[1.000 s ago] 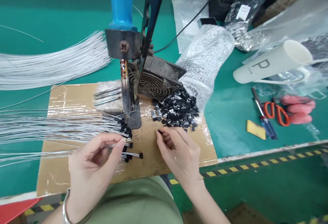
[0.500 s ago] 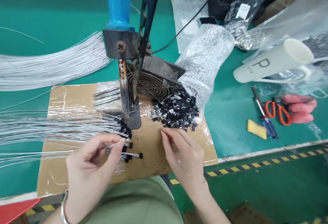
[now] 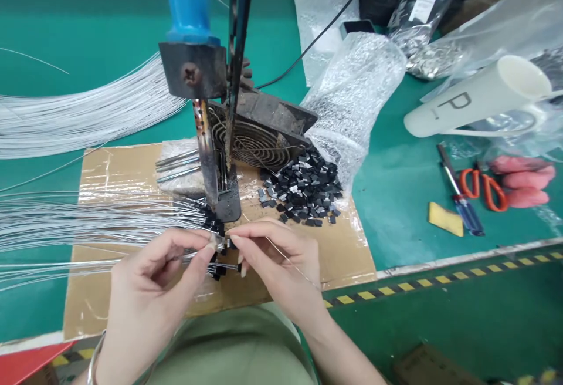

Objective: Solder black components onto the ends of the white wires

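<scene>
Pinches with both hands at a small piece, just below the tip of the soldering iron; too tiny and too covered by fingertips to identify. Presses the left hand thumb to forefinger, below and left of the iron's tip. Presses the right hand together the same way, below and right of the tip, close against the left at the fingertips. Shows a thin pale strand across the right hand.

Around the fingertips, also below the iron's tip, black-ended wires, running off to the left. Under these and the iron, a cardboard sheet on a green counter.

Just left of the iron's barrel, a few metal rods. Farther left and higher, a thick white bundle of thin strands.

Right of the iron, slightly behind, a dusty fan with a round grille. Farther right, a heap of small black parts touching bubble wrap.

Well right of the iron, a white mug marked P; below it, a blue-handled screwdriver, orange-handled scissors and a yellow sponge.
</scene>
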### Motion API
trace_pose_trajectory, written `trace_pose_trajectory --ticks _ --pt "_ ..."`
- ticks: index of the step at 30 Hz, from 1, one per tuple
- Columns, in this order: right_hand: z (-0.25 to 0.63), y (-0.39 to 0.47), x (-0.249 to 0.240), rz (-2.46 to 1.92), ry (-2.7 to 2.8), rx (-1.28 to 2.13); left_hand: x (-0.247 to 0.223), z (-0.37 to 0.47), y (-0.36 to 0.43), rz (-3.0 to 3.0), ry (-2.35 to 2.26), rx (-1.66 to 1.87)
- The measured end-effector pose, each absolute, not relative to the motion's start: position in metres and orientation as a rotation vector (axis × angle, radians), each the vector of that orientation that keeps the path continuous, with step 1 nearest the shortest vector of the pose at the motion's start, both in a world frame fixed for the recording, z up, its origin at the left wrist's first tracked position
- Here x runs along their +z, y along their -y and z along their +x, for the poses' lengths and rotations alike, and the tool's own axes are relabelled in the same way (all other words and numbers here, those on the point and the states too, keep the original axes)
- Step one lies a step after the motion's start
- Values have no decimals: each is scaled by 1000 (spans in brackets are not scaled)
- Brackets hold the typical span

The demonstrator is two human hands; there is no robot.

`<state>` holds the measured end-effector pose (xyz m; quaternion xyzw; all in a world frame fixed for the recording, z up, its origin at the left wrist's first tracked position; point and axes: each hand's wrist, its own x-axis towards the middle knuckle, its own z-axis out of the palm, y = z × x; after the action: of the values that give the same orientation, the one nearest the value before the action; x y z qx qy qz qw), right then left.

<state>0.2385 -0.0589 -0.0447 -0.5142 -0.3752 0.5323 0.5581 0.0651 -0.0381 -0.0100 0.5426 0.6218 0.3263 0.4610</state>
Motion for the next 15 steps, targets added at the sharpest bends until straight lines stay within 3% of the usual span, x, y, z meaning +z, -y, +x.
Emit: trace_pose_trajectory --ticks 15 --pt "245 58 -38 -1207 1013 1329 -7 56 35 1288 -1390 679"
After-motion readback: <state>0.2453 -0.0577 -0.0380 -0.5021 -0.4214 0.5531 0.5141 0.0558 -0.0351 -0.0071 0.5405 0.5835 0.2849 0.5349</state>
